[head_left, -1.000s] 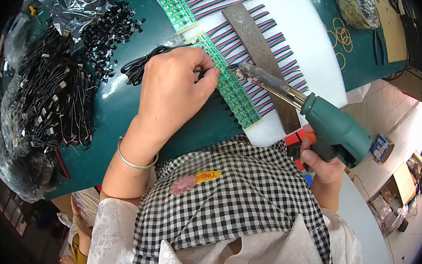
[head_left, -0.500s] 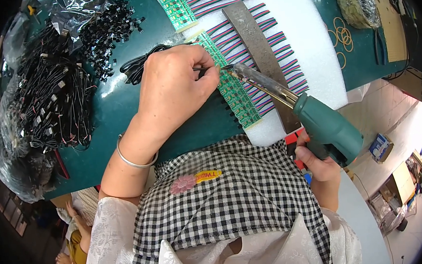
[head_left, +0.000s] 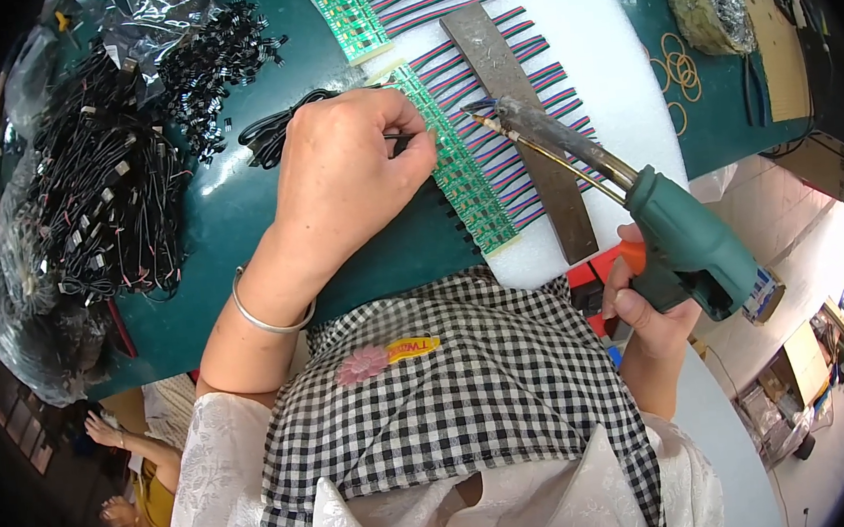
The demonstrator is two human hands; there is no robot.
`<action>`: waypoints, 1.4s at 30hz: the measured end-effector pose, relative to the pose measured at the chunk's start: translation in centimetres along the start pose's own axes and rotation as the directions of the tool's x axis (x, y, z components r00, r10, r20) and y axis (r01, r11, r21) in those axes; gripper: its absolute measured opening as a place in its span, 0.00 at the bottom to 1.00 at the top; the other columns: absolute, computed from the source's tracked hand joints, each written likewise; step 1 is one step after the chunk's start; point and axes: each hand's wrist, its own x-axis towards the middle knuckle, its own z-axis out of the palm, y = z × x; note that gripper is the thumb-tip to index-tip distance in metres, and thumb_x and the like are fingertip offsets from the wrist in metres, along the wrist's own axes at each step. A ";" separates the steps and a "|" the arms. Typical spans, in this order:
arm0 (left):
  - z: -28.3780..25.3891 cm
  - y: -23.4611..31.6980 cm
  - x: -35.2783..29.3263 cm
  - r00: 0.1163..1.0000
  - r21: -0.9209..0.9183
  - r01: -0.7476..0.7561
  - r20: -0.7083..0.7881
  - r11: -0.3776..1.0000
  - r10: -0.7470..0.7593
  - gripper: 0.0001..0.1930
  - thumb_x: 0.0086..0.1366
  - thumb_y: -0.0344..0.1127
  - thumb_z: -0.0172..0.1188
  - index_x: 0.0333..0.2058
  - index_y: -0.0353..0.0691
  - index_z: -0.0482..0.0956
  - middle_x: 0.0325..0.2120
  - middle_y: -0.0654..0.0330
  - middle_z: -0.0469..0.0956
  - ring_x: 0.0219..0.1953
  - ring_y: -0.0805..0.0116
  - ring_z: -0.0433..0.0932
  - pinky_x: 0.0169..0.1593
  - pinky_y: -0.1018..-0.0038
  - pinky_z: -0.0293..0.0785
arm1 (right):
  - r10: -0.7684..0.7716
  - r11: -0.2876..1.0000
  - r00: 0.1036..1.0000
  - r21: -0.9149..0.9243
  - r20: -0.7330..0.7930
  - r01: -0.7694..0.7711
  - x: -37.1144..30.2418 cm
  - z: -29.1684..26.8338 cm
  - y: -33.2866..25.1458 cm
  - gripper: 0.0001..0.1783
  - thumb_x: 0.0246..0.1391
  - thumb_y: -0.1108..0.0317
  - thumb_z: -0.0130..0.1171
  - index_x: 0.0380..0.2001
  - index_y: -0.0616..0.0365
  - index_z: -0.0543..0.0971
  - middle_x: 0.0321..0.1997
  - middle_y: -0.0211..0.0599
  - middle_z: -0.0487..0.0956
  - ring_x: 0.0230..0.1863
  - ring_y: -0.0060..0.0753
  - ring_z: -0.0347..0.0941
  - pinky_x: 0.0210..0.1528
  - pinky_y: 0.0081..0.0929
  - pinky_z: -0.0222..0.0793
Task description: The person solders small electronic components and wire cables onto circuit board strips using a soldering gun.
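My left hand (head_left: 339,170) pinches a black cable (head_left: 275,131) at the left edge of a green circuit board panel (head_left: 476,193). The cable's coiled part lies behind that hand, and its end is mostly hidden by the fingers. In my right hand (head_left: 656,321) is a green soldering gun (head_left: 691,235), gripped by its handle. Its tip, with a thin feed tube alongside, is above the striped wires (head_left: 551,73) right of the panel, apart from my left fingers. A dark metal bar (head_left: 519,104) lies across these wires.
White foam (head_left: 616,76) lies under the boards; a second board panel (head_left: 345,14) is farther off. Bundled black cables (head_left: 105,201) and small black connectors (head_left: 214,71) lie left. Rubber bands (head_left: 681,65) and a wrapped roll (head_left: 711,12) are at right. Another person (head_left: 146,488) is at lower left.
My right hand has drawn the soldering gun back to the right, so its tip has left the board beside my left fingers. My left hand stays nearly still. The other person's hand has risen.
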 end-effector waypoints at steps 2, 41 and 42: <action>-0.1 0.1 0.1 1.000 -0.007 0.002 0.003 1.000 -0.002 0.05 0.46 0.27 0.64 0.19 0.33 0.76 0.11 0.63 0.69 0.12 0.79 0.62 0.19 0.79 0.61 | -0.030 1.000 0.999 -0.004 -0.019 0.030 0.1 0.0 0.0 0.34 0.39 0.69 0.69 0.46 0.77 0.65 0.23 0.42 0.72 0.14 0.25 0.65 0.16 0.18 0.63; -16.1 -4.6 -3.0 0.928 0.819 -0.229 0.019 0.527 0.373 0.04 0.51 0.28 0.59 0.25 0.41 0.73 0.26 0.65 0.75 0.45 0.65 0.72 0.55 0.62 0.57 | -0.088 0.996 0.995 0.011 0.044 0.088 1.0 0.3 -1.0 0.34 0.41 0.71 0.64 0.50 0.75 0.62 0.19 0.38 0.70 0.13 0.24 0.65 0.16 0.18 0.64; -15.5 -2.9 -3.0 0.912 0.767 -0.269 0.008 0.582 0.410 0.04 0.50 0.26 0.59 0.26 0.39 0.73 0.24 0.62 0.74 0.40 0.62 0.74 0.54 0.61 0.59 | -0.107 0.994 0.993 0.018 0.041 0.107 1.0 0.3 -0.9 0.34 0.40 0.71 0.64 0.50 0.75 0.62 0.18 0.38 0.70 0.13 0.25 0.65 0.16 0.17 0.63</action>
